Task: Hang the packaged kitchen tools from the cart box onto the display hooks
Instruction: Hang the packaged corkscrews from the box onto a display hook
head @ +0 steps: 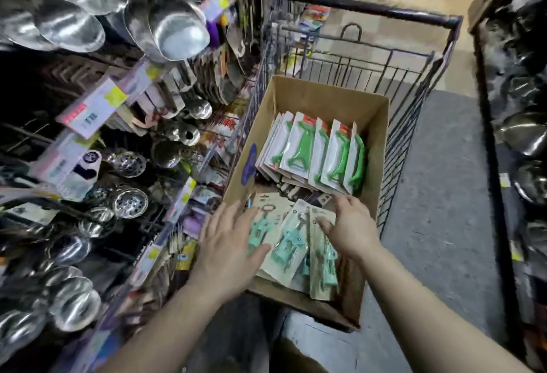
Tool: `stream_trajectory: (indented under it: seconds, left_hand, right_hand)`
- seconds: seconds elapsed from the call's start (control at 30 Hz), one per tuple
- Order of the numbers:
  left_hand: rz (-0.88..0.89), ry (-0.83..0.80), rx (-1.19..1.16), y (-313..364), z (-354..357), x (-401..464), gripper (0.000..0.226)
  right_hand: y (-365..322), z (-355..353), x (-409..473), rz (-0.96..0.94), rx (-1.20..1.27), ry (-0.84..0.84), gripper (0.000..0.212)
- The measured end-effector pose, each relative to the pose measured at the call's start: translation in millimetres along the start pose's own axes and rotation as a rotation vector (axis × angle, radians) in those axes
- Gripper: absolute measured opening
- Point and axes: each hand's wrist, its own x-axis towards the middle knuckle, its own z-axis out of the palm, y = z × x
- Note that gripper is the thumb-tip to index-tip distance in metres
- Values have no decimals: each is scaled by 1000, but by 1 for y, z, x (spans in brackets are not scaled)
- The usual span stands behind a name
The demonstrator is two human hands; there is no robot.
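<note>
Head view looks down into a cardboard box that sits in a wire shopping cart. At the near end of the box lies a loose pile of carded teal corkscrews; behind them, leaning in a row against the far right side, stand carded green tools, whose exact kind is hard to tell. Both hands reach into the box. The left hand has its fingers spread and straight, lying flat over the left edge of the corkscrew pile. The right hand has its fingers bent down onto the top of the same pile; whether it pinches a card cannot be told, since the fingertips are hidden behind the packs. A dark layer of other packs between the two groups is too dim to read.

Left of the cart, touching its side, a display rack carries metal ladles, strainers and carded tools on hooks, with price labels along its rails; much of it is blurred. On the right a second dark shelf of metal ware is cut off by the frame. Between cart and right shelf runs a strip of grey floor, paler tile further off.
</note>
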Motion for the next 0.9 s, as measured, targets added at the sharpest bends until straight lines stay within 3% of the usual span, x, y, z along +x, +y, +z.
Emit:
stream_trajectory:
  seconds: [0.27,0.73,0.9]
  left_hand:
    - [-90,-145,21,0,30,42,72]
    - [59,-426,129,5,117,167,75]
    - [48,-574,231,0,145,192,96]
  right_hand:
    - [20,41,30,60,65,-142,65]
    - [43,115,6,392,328,-245,76]
    - [43,132,14,498,435,-221,82]
